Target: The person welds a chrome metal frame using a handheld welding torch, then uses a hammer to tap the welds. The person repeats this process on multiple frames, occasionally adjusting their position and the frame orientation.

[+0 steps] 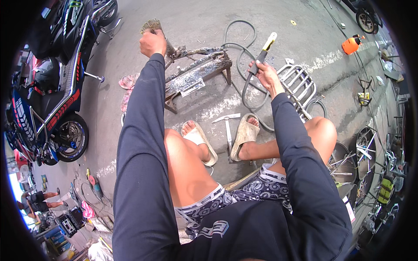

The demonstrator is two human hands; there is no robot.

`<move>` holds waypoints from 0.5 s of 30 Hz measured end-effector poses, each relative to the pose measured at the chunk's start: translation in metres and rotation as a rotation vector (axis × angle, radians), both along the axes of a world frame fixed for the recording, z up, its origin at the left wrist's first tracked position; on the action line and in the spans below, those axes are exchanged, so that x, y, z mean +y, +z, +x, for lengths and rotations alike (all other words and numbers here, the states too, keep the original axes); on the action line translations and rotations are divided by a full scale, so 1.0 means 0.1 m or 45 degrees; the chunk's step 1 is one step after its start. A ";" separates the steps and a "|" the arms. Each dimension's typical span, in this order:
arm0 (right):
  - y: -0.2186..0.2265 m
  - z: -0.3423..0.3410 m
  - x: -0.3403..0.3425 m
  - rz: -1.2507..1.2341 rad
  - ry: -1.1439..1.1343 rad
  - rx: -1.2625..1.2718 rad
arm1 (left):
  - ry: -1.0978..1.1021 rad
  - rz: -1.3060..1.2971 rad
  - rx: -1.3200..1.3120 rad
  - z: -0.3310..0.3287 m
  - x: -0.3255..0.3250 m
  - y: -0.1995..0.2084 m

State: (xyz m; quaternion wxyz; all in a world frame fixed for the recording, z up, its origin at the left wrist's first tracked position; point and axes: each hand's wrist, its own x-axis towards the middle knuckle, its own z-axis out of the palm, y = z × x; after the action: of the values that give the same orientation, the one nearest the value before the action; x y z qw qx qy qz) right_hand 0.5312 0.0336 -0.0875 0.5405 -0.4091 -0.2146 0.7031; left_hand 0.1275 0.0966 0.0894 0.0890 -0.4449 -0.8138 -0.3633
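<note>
My left hand is closed in a fist at the far left of a low, spattered metal bench. A bundle of thin tan rods, its tips packed like bristles, sticks out beyond the fist; the hand covers part of it. My right hand grips the dark handle of a welding electrode holder with a yellow head, tilted up and away to the right. No rod shows clearly in its jaw. A thick dark cable runs from the handle. Between my sandalled feet lies a chipping hammer.
A motorcycle stands at the left. Right of my right hand lies a tubular metal rack. Cable loops cross the concrete floor beyond. Farther right are an orange sprayer bottle and wheel rims. An angle grinder lies lower left.
</note>
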 end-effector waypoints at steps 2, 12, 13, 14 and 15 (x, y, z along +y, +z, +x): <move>0.64 0.20 0.00 0.272 -0.002 0.176 | -0.011 0.021 -0.025 0.07 -0.06 0.13; 2.68 0.70 -1.14 0.831 0.355 0.318 | -0.898 0.381 0.000 0.92 -1.03 1.55; 2.72 0.69 -1.25 0.827 0.381 0.290 | -0.990 0.726 0.449 1.12 -1.17 1.57; 2.71 0.67 -1.37 0.811 0.396 0.271 | -1.092 0.781 0.757 1.23 -1.26 1.65; 2.67 0.64 -1.49 0.785 0.406 0.257 | -1.183 0.613 0.778 1.35 -1.40 1.62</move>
State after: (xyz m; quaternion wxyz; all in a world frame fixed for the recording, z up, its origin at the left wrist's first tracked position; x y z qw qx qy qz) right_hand 0.5947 -0.1158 0.1795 0.5406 -0.1167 -0.4232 0.7177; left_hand 0.2627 -0.0439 0.2515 0.2488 -0.8052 -0.3670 -0.3938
